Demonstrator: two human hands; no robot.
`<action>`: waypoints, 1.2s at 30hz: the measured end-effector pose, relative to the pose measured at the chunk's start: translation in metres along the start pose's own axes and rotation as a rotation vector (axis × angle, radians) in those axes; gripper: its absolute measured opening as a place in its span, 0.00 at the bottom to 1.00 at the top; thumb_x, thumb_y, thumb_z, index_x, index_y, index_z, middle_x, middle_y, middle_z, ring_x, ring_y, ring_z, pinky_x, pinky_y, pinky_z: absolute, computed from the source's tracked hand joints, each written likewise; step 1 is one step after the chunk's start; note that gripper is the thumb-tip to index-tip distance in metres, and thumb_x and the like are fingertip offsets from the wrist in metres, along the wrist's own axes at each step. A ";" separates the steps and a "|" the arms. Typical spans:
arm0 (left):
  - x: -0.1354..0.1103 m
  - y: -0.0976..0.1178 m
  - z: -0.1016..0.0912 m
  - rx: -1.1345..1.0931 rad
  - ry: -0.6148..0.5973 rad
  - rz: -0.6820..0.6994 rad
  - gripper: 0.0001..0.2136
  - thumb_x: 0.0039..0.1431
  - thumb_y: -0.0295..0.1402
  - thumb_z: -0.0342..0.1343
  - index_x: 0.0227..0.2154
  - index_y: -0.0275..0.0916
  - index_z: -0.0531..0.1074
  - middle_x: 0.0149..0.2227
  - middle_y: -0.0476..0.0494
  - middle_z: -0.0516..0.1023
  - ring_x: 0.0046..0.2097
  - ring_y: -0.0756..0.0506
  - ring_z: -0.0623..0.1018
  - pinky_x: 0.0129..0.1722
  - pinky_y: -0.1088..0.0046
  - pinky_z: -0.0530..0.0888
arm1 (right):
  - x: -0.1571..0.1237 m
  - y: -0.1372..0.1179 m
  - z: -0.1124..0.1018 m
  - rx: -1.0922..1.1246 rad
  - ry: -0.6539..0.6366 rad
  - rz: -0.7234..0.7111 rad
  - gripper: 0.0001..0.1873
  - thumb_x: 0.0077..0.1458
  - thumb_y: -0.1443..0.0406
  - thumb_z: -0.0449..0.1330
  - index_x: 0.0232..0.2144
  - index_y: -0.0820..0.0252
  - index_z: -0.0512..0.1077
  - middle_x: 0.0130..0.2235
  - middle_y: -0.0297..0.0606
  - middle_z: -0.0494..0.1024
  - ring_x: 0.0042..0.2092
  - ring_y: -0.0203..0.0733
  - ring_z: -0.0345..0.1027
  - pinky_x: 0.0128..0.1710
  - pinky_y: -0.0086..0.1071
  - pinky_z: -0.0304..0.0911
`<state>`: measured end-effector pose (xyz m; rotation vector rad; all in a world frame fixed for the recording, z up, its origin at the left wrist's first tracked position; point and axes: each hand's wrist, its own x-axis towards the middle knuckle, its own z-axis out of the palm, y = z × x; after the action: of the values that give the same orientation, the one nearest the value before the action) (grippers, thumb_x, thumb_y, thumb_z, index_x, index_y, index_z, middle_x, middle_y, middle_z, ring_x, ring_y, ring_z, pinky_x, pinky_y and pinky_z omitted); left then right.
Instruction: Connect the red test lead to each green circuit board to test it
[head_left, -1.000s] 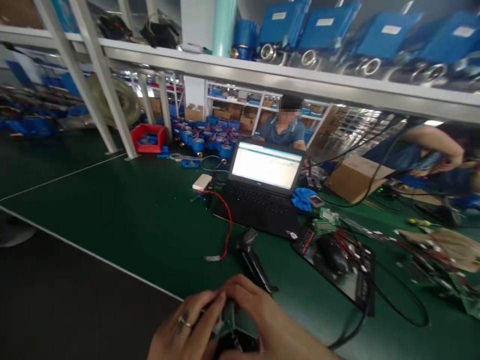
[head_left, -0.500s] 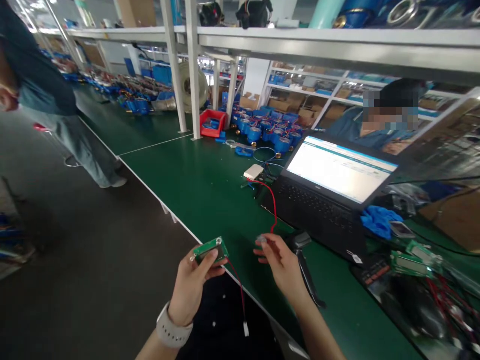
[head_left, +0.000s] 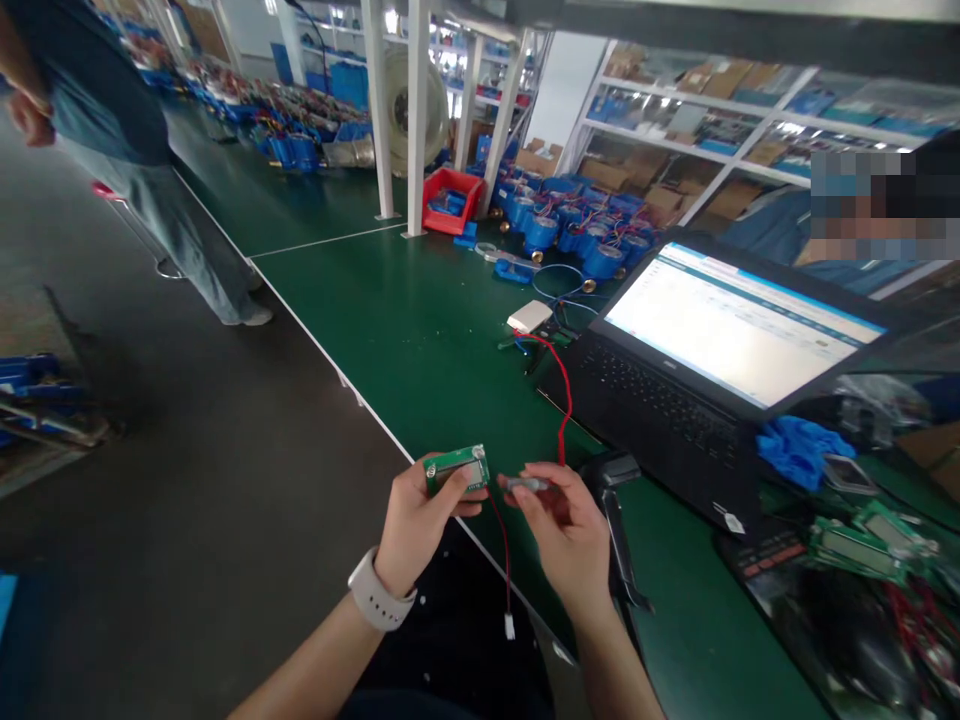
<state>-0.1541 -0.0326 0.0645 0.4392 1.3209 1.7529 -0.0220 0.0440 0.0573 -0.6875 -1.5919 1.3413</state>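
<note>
My left hand (head_left: pixel 420 525) is closed around a small green circuit board with a display (head_left: pixel 442 465), its thumb pressed on the face. From the board a thin red-and-dark lead (head_left: pixel 505 550) hangs past the table edge and ends in a white plug (head_left: pixel 510 627). Just to the right, my right hand (head_left: pixel 574 540) pinches a small grey piece (head_left: pixel 527 484), pointed toward the board with a gap between them. A red cable (head_left: pixel 568 395) runs from a white box (head_left: pixel 530 317) down behind my right hand; where it ends is hidden.
An open laptop (head_left: pixel 660 385) stands to the right, with a black stand-like tool (head_left: pixel 619 530) before it. More circuit boards (head_left: pixel 862 545) and a blue cloth (head_left: pixel 802 450) lie farther right. Blue meter bodies (head_left: pixel 540 232) and a red bin (head_left: pixel 452 203) sit behind. People are at left and far right.
My right hand has turned, and the grey piece now shows more clearly, closer to the board. The board is still in my left hand. The camera view has shifted down and left.
</note>
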 end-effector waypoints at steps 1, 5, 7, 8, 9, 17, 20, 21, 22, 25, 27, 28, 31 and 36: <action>-0.001 0.001 0.001 0.009 -0.004 -0.002 0.13 0.52 0.37 0.63 0.35 0.32 0.72 0.32 0.43 0.79 0.32 0.44 0.81 0.28 0.76 0.80 | -0.001 0.001 0.001 -0.064 0.005 -0.016 0.09 0.55 0.69 0.61 0.39 0.52 0.73 0.38 0.34 0.75 0.37 0.37 0.75 0.36 0.29 0.74; -0.004 0.004 0.007 0.035 -0.012 -0.008 0.12 0.52 0.36 0.62 0.35 0.32 0.72 0.32 0.43 0.79 0.32 0.44 0.81 0.28 0.76 0.80 | -0.003 0.003 0.001 -0.252 0.018 -0.100 0.08 0.56 0.69 0.60 0.38 0.53 0.74 0.37 0.35 0.75 0.37 0.37 0.73 0.35 0.30 0.73; -0.005 0.004 0.009 0.050 -0.010 -0.009 0.12 0.52 0.36 0.62 0.35 0.32 0.72 0.31 0.43 0.79 0.32 0.44 0.81 0.29 0.76 0.80 | -0.003 0.003 0.000 -0.276 0.024 -0.129 0.07 0.56 0.69 0.60 0.38 0.54 0.73 0.37 0.35 0.75 0.37 0.38 0.73 0.34 0.30 0.73; -0.005 0.004 0.009 0.057 -0.007 -0.009 0.12 0.52 0.36 0.62 0.35 0.32 0.72 0.31 0.43 0.79 0.32 0.44 0.81 0.29 0.75 0.81 | -0.003 0.003 0.000 -0.278 0.025 -0.137 0.07 0.56 0.70 0.59 0.38 0.54 0.73 0.37 0.35 0.74 0.37 0.38 0.73 0.33 0.31 0.73; -0.005 0.004 0.010 0.065 -0.003 -0.008 0.12 0.52 0.36 0.62 0.34 0.32 0.72 0.31 0.43 0.79 0.32 0.44 0.81 0.29 0.75 0.81 | -0.003 0.003 0.001 -0.281 0.024 -0.143 0.07 0.56 0.70 0.59 0.38 0.54 0.73 0.37 0.35 0.74 0.37 0.38 0.73 0.33 0.31 0.73; -0.007 0.004 0.011 0.117 0.024 0.024 0.10 0.52 0.35 0.61 0.34 0.34 0.73 0.31 0.44 0.79 0.32 0.45 0.81 0.30 0.74 0.81 | -0.003 -0.002 0.004 -0.401 0.021 -0.227 0.07 0.57 0.70 0.59 0.38 0.55 0.73 0.36 0.36 0.76 0.36 0.37 0.73 0.33 0.29 0.72; -0.010 0.003 0.013 0.160 0.033 0.078 0.09 0.53 0.35 0.60 0.33 0.34 0.73 0.31 0.45 0.79 0.32 0.45 0.81 0.32 0.73 0.81 | -0.002 -0.005 0.005 -0.451 0.021 -0.288 0.07 0.57 0.71 0.58 0.37 0.55 0.72 0.36 0.36 0.76 0.36 0.38 0.73 0.33 0.30 0.72; -0.011 0.002 0.013 0.187 0.041 0.101 0.09 0.53 0.36 0.60 0.33 0.35 0.73 0.31 0.45 0.79 0.32 0.44 0.81 0.32 0.72 0.80 | -0.002 -0.006 0.005 -0.467 0.020 -0.308 0.08 0.57 0.71 0.58 0.37 0.55 0.72 0.36 0.36 0.76 0.36 0.38 0.73 0.33 0.30 0.72; -0.013 0.001 0.014 0.222 0.048 0.124 0.09 0.54 0.36 0.60 0.34 0.35 0.74 0.32 0.45 0.79 0.33 0.44 0.80 0.33 0.72 0.80 | -0.002 -0.007 0.004 -0.480 0.018 -0.325 0.08 0.57 0.72 0.58 0.37 0.55 0.72 0.36 0.36 0.77 0.37 0.38 0.73 0.33 0.30 0.72; -0.016 -0.001 0.014 0.368 0.056 0.181 0.09 0.56 0.38 0.58 0.36 0.38 0.74 0.34 0.46 0.79 0.34 0.45 0.80 0.35 0.72 0.79 | -0.002 -0.008 0.003 -0.505 0.007 -0.353 0.09 0.57 0.73 0.58 0.38 0.54 0.72 0.36 0.36 0.77 0.38 0.38 0.73 0.35 0.31 0.72; -0.017 -0.001 0.014 0.460 0.070 0.207 0.09 0.56 0.39 0.58 0.36 0.40 0.74 0.32 0.48 0.80 0.33 0.46 0.80 0.34 0.74 0.77 | -0.003 -0.008 0.003 -0.517 0.001 -0.357 0.10 0.57 0.73 0.57 0.38 0.54 0.72 0.37 0.36 0.77 0.39 0.38 0.73 0.37 0.31 0.72; -0.018 -0.001 0.015 0.495 0.074 0.218 0.09 0.56 0.40 0.57 0.36 0.41 0.74 0.31 0.49 0.79 0.32 0.47 0.79 0.33 0.75 0.76 | -0.003 -0.008 0.002 -0.523 0.000 -0.357 0.10 0.57 0.73 0.57 0.38 0.54 0.72 0.37 0.35 0.77 0.39 0.38 0.73 0.37 0.31 0.72; -0.019 0.001 0.016 0.554 0.063 0.247 0.08 0.58 0.39 0.56 0.36 0.42 0.74 0.29 0.50 0.79 0.31 0.48 0.78 0.32 0.76 0.74 | -0.003 -0.008 0.002 -0.536 -0.007 -0.361 0.11 0.57 0.74 0.57 0.39 0.53 0.72 0.38 0.35 0.77 0.39 0.37 0.74 0.37 0.30 0.71; -0.019 0.003 0.016 0.625 0.037 0.283 0.08 0.58 0.38 0.55 0.36 0.41 0.75 0.30 0.49 0.80 0.32 0.47 0.79 0.31 0.77 0.73 | -0.002 -0.009 0.002 -0.548 -0.033 -0.364 0.11 0.57 0.73 0.56 0.38 0.53 0.73 0.37 0.35 0.78 0.38 0.38 0.74 0.36 0.30 0.72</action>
<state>-0.1333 -0.0383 0.0774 0.9828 1.9048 1.5372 -0.0215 0.0397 0.0655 -0.6515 -2.0200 0.6549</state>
